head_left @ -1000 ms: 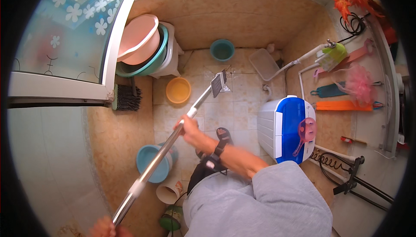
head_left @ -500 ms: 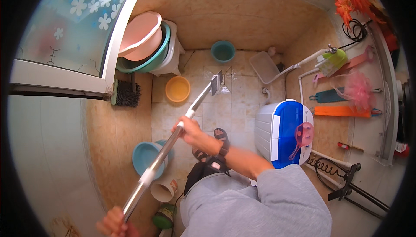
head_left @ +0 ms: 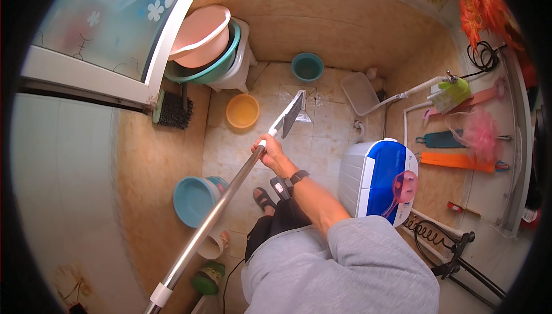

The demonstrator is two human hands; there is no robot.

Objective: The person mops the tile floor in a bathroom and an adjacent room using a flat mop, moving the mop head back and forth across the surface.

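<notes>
A long flat mop (head_left: 221, 205) runs diagonally from the lower left to the middle of the room, with a silver pole and white collars. Its narrow grey and white head (head_left: 294, 114) appears tilted, over the drain area of the tiled floor. My right hand (head_left: 271, 152) is wrapped round the pole just below the head. The pole's lower end leaves the picture at the bottom left, and my left hand is out of view.
A yellow basin (head_left: 242, 111) and a teal basin (head_left: 307, 67) flank the mop head. Stacked basins (head_left: 198, 38) are at the far left, beside a dark-bristled brush (head_left: 173, 110). A blue basin (head_left: 192, 202) sits left of my foot; a blue-and-white washing machine (head_left: 356, 179) stands right.
The mop head appears larger and turned, seemingly raised off the floor. My right hand has moved forward and now grips nearer the head. My left hand, earlier round the lower pole, has left the view.
</notes>
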